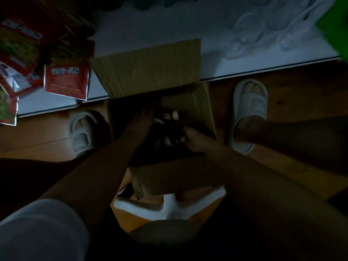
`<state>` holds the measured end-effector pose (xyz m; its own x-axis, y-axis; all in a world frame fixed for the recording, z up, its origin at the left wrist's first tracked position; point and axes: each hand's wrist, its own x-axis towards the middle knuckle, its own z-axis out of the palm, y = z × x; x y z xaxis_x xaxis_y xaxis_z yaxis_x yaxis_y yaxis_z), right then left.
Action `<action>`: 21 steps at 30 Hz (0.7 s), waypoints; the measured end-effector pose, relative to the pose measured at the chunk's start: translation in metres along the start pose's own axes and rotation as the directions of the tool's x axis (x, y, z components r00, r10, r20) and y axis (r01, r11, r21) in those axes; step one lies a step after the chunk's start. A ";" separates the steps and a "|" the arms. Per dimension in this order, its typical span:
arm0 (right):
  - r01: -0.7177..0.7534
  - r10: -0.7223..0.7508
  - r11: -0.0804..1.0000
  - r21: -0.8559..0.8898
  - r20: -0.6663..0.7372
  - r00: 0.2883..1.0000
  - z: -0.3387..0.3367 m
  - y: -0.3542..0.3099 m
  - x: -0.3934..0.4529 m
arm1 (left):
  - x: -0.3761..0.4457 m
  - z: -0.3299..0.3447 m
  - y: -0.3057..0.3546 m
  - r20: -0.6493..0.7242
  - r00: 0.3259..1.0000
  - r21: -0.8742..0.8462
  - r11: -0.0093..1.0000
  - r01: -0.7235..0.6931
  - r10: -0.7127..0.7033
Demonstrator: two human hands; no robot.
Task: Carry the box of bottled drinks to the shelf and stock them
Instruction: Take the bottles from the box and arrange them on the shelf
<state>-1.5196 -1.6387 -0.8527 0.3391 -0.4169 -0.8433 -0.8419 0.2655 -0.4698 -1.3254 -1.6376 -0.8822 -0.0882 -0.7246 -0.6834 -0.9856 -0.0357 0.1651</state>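
Two hands of mine were down inside the open cardboard box (195, 102), which sat on the wooden floor (293, 95) between my feet, its far flap tipped up against the edge of the white shelf (150, 31). That shelf ran across the top of the view, low and flat. Clear plastic bottles (250, 32) lay on it at the far right, blurred. Red snack packets (66, 81) hung over its left end, blurred too. My left slipper (82, 132) stood just left of the box, my right slipper (248, 113) just right of it, both pale. A white plastic piece (169, 206) lay on the floor under the box's near flap; could not tell what it was.

Inside the box, very dark: bottled drinks (169, 129), dark bodies, one white cap (175, 115) showing near the far wall. Count not readable. My left hand (141, 123) lay flat and spread against the left side of the bottles, fingers extended, not closed on anything. My right hand (194, 140) was curled at the right side of the bottles, fingers touching them; too dark, so I cannot tell whether it was actually gripping one.
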 end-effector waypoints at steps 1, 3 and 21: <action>0.033 -0.031 0.998 0.054 -0.042 0.999 -0.002 -0.005 -0.007 | -0.006 -0.005 0.001 -0.024 1.000 -0.052 0.999 0.006 -0.007; 0.083 -0.071 0.991 0.105 -0.119 0.990 -0.011 -0.016 -0.023 | -0.020 -0.017 0.002 -0.102 0.995 -0.141 0.990 0.004 -0.019; 0.513 -0.455 0.857 0.044 -0.402 0.795 -0.131 -0.125 -0.241 | -0.211 -0.194 0.030 -0.429 0.902 -0.712 0.629 -0.310 -0.041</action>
<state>-1.5515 -1.6848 -0.5567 0.4837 -0.8014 -0.3519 -0.5296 0.0521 -0.8466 -1.3089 -1.6197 -0.5953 0.0228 -0.9477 -0.3183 -0.4905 -0.2880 0.8225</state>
